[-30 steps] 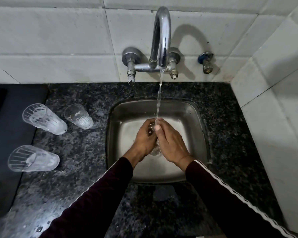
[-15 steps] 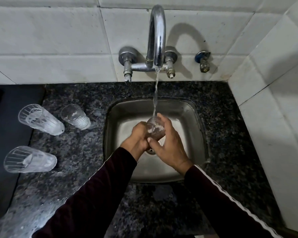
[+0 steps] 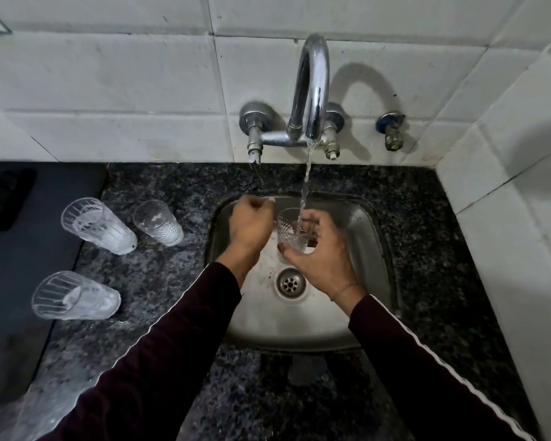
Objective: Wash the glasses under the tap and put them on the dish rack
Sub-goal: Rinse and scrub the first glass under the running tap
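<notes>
A clear ribbed glass point(image 3: 289, 232) stands upright under the running tap point(image 3: 310, 90), over the steel sink point(image 3: 377, 237), and the water stream falls into it. My right hand point(image 3: 323, 256) grips this glass from the right, thumb at its base and fingers round its far side. My left hand point(image 3: 250, 224) hovers just left of the glass with its fingers curled, holding nothing. Three more clear glasses lie on their sides on the counter to the left: one far left point(image 3: 97, 226), one shorter point(image 3: 158, 221), one nearer me point(image 3: 75, 296).
A dark mat point(image 3: 19, 265) covers the counter's left part. Speckled black granite point(image 3: 427, 249) surrounds the sink. White tiled walls rise behind and at the right. A small valve point(image 3: 392, 132) sticks out right of the tap. The sink's drain point(image 3: 290, 283) is uncovered.
The glass has been turned upright under the stream. My left hand has let go of it and moved up and to the left. My right hand alone holds it now.
</notes>
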